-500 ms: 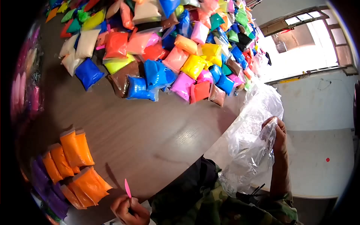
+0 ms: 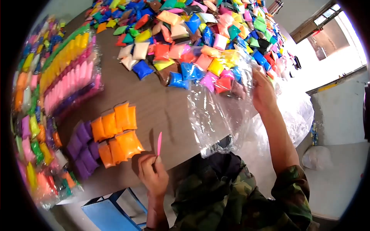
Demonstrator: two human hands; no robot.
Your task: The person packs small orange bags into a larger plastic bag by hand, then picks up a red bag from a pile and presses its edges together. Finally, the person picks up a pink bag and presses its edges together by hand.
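Observation:
My left hand [image 2: 154,175] is closed around a slim pink plastic blade-shaped tool [image 2: 159,143], which points upward from the fingers. It is near the table's front edge, just right of a group of orange packets [image 2: 125,144]. Purple packets [image 2: 83,144] lie on the left side of that group. In my right hand [image 2: 264,90], the upper edge of a clear plastic bag [image 2: 216,115] is pinched. The bag hangs down over the table edge, and the coloured packets behind show through its upper part. No contents are visible in it.
A large heap of small coloured packets [image 2: 181,32] covers the back of the brown table [image 2: 154,104]. Filled clear bags of sorted packets [image 2: 71,73] lie along the left. More clear plastic bags [image 2: 291,115] are bunched at the right. A blue stool [image 2: 111,213] stands below the front edge.
My right hand has raised a clear bag from the bunch at the right and brought it over the table. The view has shifted, showing more of the left side. The pink tool stays in my left hand.

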